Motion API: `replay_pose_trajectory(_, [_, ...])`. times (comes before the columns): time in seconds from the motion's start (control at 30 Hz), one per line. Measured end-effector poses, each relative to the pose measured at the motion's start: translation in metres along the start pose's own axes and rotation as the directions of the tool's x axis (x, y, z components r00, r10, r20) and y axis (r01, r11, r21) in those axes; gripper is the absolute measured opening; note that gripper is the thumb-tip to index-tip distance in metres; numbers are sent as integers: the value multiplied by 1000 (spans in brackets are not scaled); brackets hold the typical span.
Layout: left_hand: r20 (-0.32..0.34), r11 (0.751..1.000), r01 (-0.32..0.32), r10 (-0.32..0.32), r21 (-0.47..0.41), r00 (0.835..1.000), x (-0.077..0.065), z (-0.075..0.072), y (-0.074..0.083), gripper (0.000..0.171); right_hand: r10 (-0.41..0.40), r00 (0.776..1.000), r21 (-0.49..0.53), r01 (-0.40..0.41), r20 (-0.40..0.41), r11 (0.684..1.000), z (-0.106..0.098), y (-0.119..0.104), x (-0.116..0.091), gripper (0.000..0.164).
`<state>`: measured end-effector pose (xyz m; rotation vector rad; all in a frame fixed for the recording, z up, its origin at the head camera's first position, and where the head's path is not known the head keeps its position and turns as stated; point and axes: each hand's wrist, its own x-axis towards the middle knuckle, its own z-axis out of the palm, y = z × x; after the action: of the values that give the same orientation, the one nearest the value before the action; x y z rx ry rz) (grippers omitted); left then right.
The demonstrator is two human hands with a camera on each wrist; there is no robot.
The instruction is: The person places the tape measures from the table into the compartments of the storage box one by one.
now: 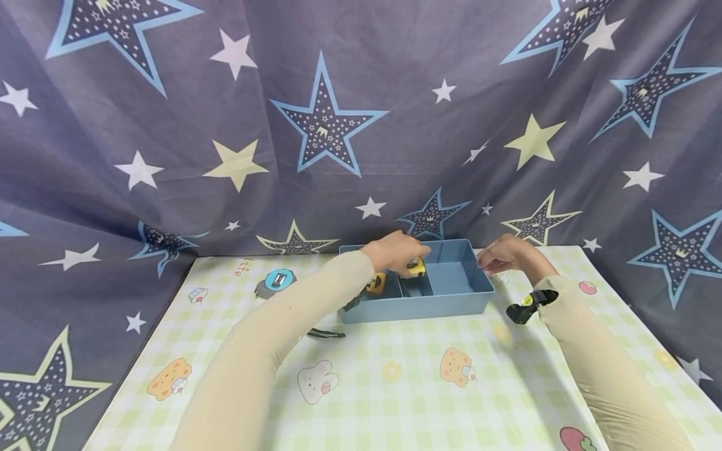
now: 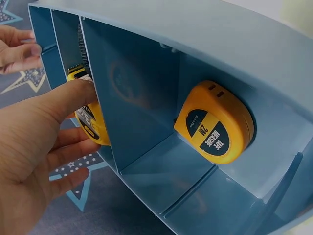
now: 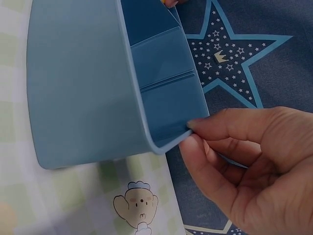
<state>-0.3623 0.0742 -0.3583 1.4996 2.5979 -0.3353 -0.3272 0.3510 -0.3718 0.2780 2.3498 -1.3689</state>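
A long blue divided box [image 1: 417, 307] lies toward the back of the table. My left hand [image 1: 395, 252] reaches into its narrow middle compartment and grips a yellow-and-black tape measure [image 2: 93, 117] between thumb and fingers. Past the divider, an orange tape measure [image 2: 210, 127] marked 2M sits in the left compartment. At the opposite end, my right hand [image 3: 254, 161] pinches the box's rim with thumb and forefinger. The right compartment holds nothing.
To the left of the box lies a round blue-and-grey tape measure [image 1: 279, 279]. A black strap [image 1: 325, 334] shows below my left forearm. A star-patterned curtain [image 1: 321, 207] hangs right behind the table with its checked cloth [image 1: 389, 401].
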Motion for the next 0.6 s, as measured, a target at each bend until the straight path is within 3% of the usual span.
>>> replay_pose_trajectory(0.43, [-4, 999, 23, -23, -49, 1000, -3, -2, 2, 43, 1, 1000, -9, -1, -7, 1000, 0, 1, 0, 40])
replay_pose_trajectory(0.6, [-63, 999, 18, -21, -45, 998, 1, -4, -2, 22, 2, 1000, -13, -2, -9, 1000, 0, 1, 2, 41])
